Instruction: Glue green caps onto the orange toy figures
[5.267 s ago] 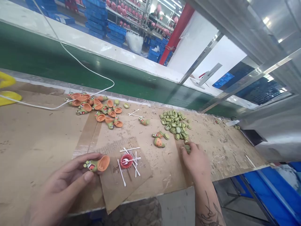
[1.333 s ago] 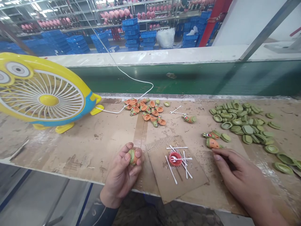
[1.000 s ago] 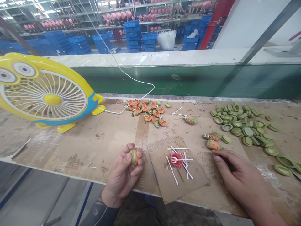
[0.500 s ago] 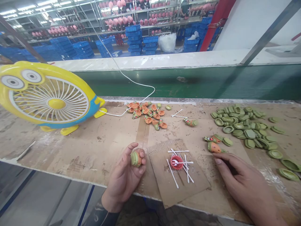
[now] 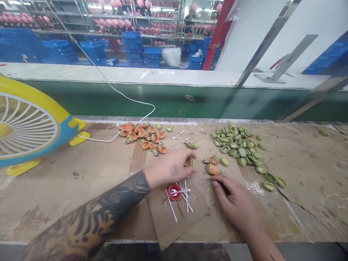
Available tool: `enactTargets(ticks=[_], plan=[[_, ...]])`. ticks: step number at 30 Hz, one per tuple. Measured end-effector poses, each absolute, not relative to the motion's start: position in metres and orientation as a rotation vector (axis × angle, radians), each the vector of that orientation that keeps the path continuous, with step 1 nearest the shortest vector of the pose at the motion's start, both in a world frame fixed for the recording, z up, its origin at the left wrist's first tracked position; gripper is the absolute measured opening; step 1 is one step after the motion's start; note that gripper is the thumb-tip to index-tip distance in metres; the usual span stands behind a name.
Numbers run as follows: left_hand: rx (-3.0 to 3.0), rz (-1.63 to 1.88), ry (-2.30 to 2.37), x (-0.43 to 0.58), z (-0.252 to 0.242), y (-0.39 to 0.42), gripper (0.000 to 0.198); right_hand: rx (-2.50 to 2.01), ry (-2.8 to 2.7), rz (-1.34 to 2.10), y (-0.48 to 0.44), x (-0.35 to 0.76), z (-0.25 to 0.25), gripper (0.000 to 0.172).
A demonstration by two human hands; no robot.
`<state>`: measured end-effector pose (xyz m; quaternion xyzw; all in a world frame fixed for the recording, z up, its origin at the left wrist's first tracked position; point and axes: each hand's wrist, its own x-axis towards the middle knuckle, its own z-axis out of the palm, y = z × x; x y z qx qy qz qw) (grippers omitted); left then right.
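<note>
My left hand [image 5: 181, 165] reaches out past the cardboard square, its fingers closed around a small green-and-orange figurine [image 5: 193, 163], mostly hidden by the fingers. My right hand [image 5: 235, 199] rests on the bench with thumb and forefinger apart, holding nothing I can see. Its fingertips are close beside an orange-and-green figurine [image 5: 212, 169]; whether they touch it I cannot tell. Just behind lie another figurine [image 5: 209, 161] and a green oval piece [image 5: 224, 161]. One more figurine [image 5: 191, 144] lies beyond my left hand. A red cap [image 5: 174, 192] holding white material sits on the cardboard square [image 5: 174, 232] among cotton swabs [image 5: 171, 206].
Orange hollow figurine parts [image 5: 145, 145] are heaped left of centre, and green oval parts [image 5: 241, 152] to the right. A yellow fan [image 5: 49, 105] stands at the left, its white cord [image 5: 130, 98] crossing the bench. A green ledge [image 5: 190, 101] runs along the back.
My left hand has moved away from me and to the right with the figurine, over the cardboard's far edge. My right hand stays by the same figurine. The view has shifted right.
</note>
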<state>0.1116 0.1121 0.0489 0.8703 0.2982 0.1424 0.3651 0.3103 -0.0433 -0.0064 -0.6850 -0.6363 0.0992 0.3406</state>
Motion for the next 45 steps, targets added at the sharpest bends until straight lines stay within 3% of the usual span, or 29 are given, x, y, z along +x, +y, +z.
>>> enactTargets(ticks=[8, 13, 17, 21, 25, 29, 36, 45], plan=[[2.474, 0.499, 0.786, 0.113, 0.04, 0.128, 0.033, -1.767, -1.678, 0.224, -0.044, 0.312, -0.01, 0.027], [2.506, 0.541, 0.905, 0.054, 0.042, 0.159, 0.012, -1.752, -1.695, 0.184, -0.043, 0.313, -0.012, 0.025], [2.423, 0.618, 0.892, 0.036, 0.046, 0.155, 0.007, -1.685, -1.696, 0.108, -0.054, 0.302, -0.007, 0.019], [2.02, 0.82, 0.972, 0.028, 0.051, 0.113, 0.027, -1.651, -1.594, 0.424, -0.058, 0.268, 0.011, 0.025], [1.257, 0.882, 0.908, 0.013, 0.047, 0.061, 0.027, -1.671, -1.478, 0.803, -0.043, 0.237, 0.026, 0.026], [1.237, 0.808, 0.954, -0.001, 0.037, 0.025, 0.036, -1.586, -1.515, 0.94, -0.029, 0.226, 0.031, 0.018], [1.174, 0.922, 0.99, -0.015, 0.024, 0.008, 0.047, -1.424, -1.842, 0.689, -0.027, 0.229, 0.036, 0.018], [1.087, 0.888, 0.939, -0.012, 0.021, 0.003, 0.028, -1.439, -1.917, 0.583, -0.024, 0.23, 0.037, 0.016]])
